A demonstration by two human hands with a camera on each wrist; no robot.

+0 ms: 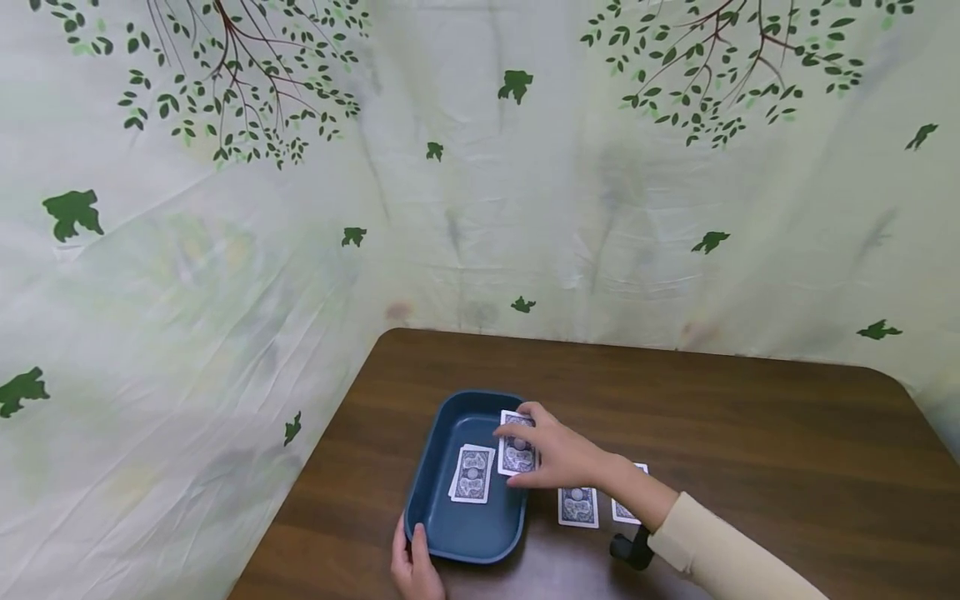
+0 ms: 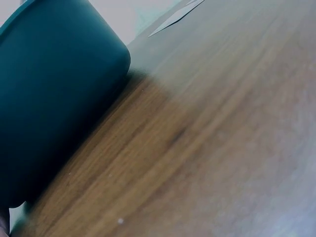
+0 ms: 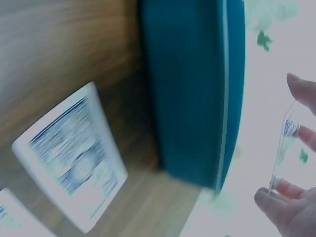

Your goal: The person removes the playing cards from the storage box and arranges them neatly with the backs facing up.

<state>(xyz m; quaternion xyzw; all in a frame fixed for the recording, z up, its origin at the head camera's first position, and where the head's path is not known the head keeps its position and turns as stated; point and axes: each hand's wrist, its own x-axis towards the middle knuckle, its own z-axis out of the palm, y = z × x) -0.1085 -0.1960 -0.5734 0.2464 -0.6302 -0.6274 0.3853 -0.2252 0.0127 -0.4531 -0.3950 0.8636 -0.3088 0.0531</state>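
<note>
A blue tray [image 1: 480, 533] stands on the table, and a small stack of playing cards [image 1: 472, 475] lies face down in it. My right hand [image 1: 555, 450] holds a playing card [image 1: 516, 446] by its edges above the tray's right side. In the right wrist view the thumb and fingers grip this card [image 3: 284, 145] at its ends, higher than the tray rim [image 3: 224, 98]. My left hand [image 1: 416, 562] grips the tray's near left corner, thumb at the rim and fingers along the outer wall.
A face-down card [image 1: 578, 508] lies on the brown table [image 1: 712, 417] right of the tray. Beside it another card [image 1: 624, 512] is partly hidden by the right forearm, which wears a black wrist strap [image 1: 633, 547]. A leaf-printed cloth [image 1: 465, 208] hangs behind the table.
</note>
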